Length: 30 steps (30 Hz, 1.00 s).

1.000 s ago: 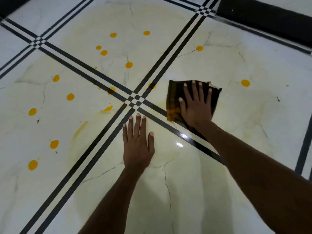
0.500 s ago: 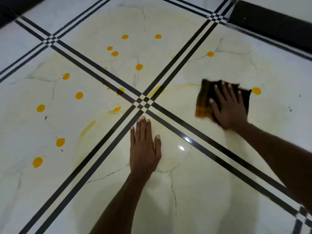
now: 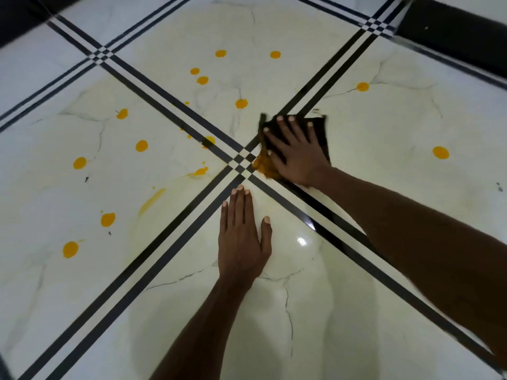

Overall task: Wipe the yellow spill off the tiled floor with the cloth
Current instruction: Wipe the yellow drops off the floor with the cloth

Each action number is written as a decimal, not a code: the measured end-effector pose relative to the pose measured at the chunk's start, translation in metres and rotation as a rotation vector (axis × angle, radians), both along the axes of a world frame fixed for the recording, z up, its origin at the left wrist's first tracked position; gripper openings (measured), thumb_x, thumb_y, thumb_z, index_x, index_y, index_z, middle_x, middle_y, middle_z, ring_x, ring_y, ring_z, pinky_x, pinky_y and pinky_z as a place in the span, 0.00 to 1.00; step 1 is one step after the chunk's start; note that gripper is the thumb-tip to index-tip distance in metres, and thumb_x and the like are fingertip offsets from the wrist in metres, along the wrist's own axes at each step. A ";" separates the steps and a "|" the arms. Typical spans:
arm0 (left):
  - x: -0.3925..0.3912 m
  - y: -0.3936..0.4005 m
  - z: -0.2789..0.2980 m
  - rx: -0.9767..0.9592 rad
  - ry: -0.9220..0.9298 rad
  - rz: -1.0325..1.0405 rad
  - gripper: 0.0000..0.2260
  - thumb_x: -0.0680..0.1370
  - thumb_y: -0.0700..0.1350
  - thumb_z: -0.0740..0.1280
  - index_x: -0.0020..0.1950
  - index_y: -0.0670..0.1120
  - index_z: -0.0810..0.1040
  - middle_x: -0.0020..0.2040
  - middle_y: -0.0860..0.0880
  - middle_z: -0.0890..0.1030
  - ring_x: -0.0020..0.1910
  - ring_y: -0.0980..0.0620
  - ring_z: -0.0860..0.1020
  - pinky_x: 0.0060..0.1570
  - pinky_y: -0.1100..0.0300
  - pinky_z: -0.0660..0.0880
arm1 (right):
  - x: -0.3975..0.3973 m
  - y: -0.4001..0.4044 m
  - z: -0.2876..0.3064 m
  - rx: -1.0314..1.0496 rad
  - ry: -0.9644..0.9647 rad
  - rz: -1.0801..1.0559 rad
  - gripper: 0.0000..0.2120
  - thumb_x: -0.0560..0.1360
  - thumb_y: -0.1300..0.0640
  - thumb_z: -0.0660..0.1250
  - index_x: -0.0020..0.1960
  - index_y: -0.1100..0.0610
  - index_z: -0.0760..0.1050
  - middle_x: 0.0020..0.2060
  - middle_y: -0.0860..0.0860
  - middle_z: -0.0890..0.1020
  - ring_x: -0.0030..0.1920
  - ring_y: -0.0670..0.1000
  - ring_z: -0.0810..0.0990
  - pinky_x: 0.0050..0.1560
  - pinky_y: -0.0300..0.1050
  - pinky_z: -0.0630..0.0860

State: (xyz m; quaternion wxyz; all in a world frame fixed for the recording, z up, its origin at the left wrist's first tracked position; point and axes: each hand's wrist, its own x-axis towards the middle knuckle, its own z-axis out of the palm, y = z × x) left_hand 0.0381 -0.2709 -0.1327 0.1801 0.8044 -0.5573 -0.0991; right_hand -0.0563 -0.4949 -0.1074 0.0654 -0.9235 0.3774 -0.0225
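Right hand [image 3: 297,154] spread flat on dark cloth [image 3: 319,133], pressing it to floor [image 3: 384,165] just right of the crossing of black lines [image 3: 242,159]. Near corner of cloth stained yellow, at the thumb. Left hand [image 3: 242,239] flat on bare tile just below the crossing, fingers straight and together, thumb out. Yellow drops [image 3: 141,145] scattered over the tiles left of and above the crossing; two more right of cloth. Faint yellow smear [image 3: 151,201] left of left hand. Dark band [image 3: 452,37] along top right edge.
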 end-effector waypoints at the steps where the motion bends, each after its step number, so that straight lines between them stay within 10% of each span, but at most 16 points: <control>1: -0.001 0.000 0.000 -0.011 -0.003 0.009 0.31 0.85 0.58 0.51 0.84 0.43 0.56 0.84 0.44 0.58 0.84 0.48 0.54 0.83 0.53 0.49 | 0.002 0.010 -0.006 -0.060 -0.023 0.235 0.29 0.85 0.38 0.47 0.85 0.44 0.51 0.85 0.53 0.53 0.85 0.58 0.48 0.82 0.67 0.46; 3: 0.001 0.001 -0.001 -0.025 -0.014 0.025 0.31 0.85 0.58 0.52 0.83 0.42 0.58 0.83 0.43 0.60 0.84 0.47 0.56 0.83 0.53 0.51 | 0.001 0.014 -0.014 -0.108 -0.053 0.393 0.28 0.86 0.37 0.50 0.84 0.43 0.54 0.85 0.51 0.56 0.85 0.56 0.51 0.83 0.64 0.50; 6: 0.001 0.002 0.000 0.031 -0.017 -0.008 0.32 0.85 0.59 0.49 0.85 0.43 0.52 0.85 0.45 0.54 0.85 0.49 0.50 0.83 0.54 0.46 | 0.014 0.007 -0.006 -0.014 -0.093 -0.136 0.31 0.84 0.37 0.47 0.84 0.45 0.56 0.85 0.55 0.56 0.85 0.60 0.52 0.80 0.70 0.54; 10: 0.004 0.001 -0.001 0.027 -0.018 -0.002 0.32 0.84 0.59 0.49 0.84 0.42 0.55 0.84 0.44 0.57 0.84 0.48 0.53 0.83 0.53 0.48 | 0.001 0.040 -0.021 -0.101 -0.051 0.148 0.29 0.85 0.37 0.48 0.84 0.44 0.58 0.84 0.52 0.59 0.85 0.57 0.54 0.83 0.63 0.46; 15: 0.006 0.004 0.001 0.039 0.012 -0.030 0.33 0.84 0.60 0.47 0.85 0.45 0.49 0.86 0.46 0.50 0.85 0.51 0.47 0.84 0.52 0.46 | -0.054 0.066 -0.019 -0.026 -0.137 -0.698 0.32 0.84 0.36 0.49 0.83 0.50 0.60 0.83 0.57 0.60 0.84 0.62 0.56 0.81 0.68 0.51; 23: 0.006 0.005 0.007 0.021 0.015 -0.066 0.31 0.84 0.58 0.50 0.84 0.44 0.54 0.85 0.44 0.54 0.85 0.48 0.50 0.83 0.47 0.50 | -0.124 0.212 -0.008 0.127 0.009 0.086 0.31 0.85 0.35 0.49 0.85 0.41 0.47 0.86 0.48 0.45 0.85 0.52 0.39 0.83 0.63 0.41; 30: -0.003 -0.031 0.013 -0.073 0.045 -0.300 0.26 0.84 0.51 0.56 0.82 0.46 0.61 0.83 0.45 0.62 0.84 0.47 0.54 0.82 0.44 0.54 | -0.234 0.105 -0.016 0.011 -0.060 -0.493 0.31 0.84 0.33 0.48 0.84 0.41 0.55 0.85 0.49 0.54 0.85 0.54 0.50 0.82 0.68 0.49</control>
